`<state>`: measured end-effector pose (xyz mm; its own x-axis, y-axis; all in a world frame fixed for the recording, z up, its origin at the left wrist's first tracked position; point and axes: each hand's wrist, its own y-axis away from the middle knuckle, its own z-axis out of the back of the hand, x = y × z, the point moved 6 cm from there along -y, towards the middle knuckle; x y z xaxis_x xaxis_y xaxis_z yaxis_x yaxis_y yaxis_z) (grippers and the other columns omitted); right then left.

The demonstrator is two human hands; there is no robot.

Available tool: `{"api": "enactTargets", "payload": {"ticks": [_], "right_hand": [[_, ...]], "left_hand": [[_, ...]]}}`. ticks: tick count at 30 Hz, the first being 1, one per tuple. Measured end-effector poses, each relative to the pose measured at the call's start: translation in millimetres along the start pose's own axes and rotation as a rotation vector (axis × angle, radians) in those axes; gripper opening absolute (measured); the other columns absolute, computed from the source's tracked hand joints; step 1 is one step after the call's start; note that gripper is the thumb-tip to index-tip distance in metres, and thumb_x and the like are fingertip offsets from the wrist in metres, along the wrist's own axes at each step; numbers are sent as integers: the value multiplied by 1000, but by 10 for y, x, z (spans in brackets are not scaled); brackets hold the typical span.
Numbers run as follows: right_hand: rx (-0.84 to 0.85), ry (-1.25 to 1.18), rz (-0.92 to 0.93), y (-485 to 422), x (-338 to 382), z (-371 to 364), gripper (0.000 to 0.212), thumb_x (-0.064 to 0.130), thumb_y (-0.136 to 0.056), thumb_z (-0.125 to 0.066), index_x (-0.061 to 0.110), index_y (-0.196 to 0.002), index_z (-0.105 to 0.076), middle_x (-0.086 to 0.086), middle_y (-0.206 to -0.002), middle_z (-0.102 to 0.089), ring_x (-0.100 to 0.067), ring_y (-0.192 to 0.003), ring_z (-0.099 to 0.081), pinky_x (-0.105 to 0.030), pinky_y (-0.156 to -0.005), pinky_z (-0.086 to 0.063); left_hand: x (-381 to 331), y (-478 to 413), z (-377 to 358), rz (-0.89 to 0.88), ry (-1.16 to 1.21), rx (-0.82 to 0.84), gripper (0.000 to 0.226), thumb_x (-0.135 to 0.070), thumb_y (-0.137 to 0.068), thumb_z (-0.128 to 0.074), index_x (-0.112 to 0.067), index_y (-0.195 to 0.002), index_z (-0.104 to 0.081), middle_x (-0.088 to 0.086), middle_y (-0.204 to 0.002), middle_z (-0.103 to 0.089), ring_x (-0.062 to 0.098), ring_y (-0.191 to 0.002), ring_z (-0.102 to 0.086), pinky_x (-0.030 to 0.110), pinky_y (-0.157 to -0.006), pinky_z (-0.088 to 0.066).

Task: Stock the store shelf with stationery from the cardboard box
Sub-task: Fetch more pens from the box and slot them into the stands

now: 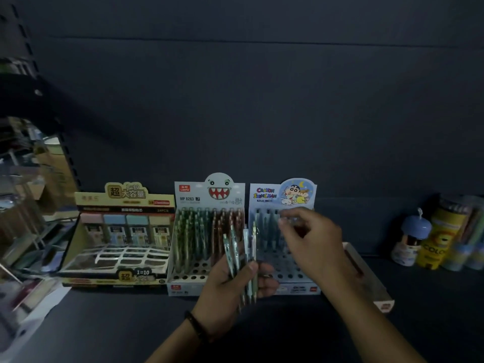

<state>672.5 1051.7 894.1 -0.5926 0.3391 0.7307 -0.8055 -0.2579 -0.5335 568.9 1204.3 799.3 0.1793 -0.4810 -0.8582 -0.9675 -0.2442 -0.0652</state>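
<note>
My left hand (230, 289) grips a bunch of several mechanical pencils (239, 255), tips down, in front of the display boxes. My right hand (311, 239) hovers over the Crayon Shin-chan display box (267, 195); its fingers are curled near a pencil in the back row, but blur hides whether they pinch it. That box has a few pencils at the back and many bare holes. The monster-face display box (207, 195) to its left holds several green and red pencils. The cardboard box is not in view.
A lead-refill display box (123, 197) stands on the left of the dark shelf (104, 323). A shallow tray (372, 284) lies behind my right forearm. Yellow and blue pencil tubs (434, 239) stand at the far right. Cluttered racks fill the left edge.
</note>
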Motion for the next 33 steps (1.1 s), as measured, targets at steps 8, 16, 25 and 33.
{"api": "enactTargets", "payload": {"ticks": [8,16,25,33], "right_hand": [[303,-210,13,101,258,-437,22,30,-86,-87,40,-103,-78,10,-86,-72,-7,-85,-71,-42,-82,-62],[238,-371,65,154,710,-785,20,24,-88,-87,33,-100,-73,8,-76,-72,-6,-80,-72,-30,-76,-58],[134,-307,179,147,976,-1226,9,22,-88,-86,24,-92,-78,16,-80,-74,-2,-80,-72,-38,-75,-64],[163,-217,195,224,1036,-1488,9,25,-87,-87,29,-88,-78,20,-79,-72,5,-81,-69,-23,-73,-60]], "left_hand": [[-277,165,41,-60,-218,53,30,-5,-107,-50,-6,-137,-55,28,-110,-74,38,-90,-77,47,-82,-64],[-616,471,784,-251,-344,-193,29,-10,-105,-53,-8,-132,-63,25,-114,-75,45,-101,-75,53,-86,-63],[-736,704,1385,-226,-44,-309,38,-22,-107,-48,-21,-144,-55,1,-71,-24,13,-55,-25,27,-52,-23],[-745,745,1308,-187,44,-218,72,-6,-84,-55,-17,-153,-40,7,-77,-42,19,-64,-26,29,-55,-22]]}}
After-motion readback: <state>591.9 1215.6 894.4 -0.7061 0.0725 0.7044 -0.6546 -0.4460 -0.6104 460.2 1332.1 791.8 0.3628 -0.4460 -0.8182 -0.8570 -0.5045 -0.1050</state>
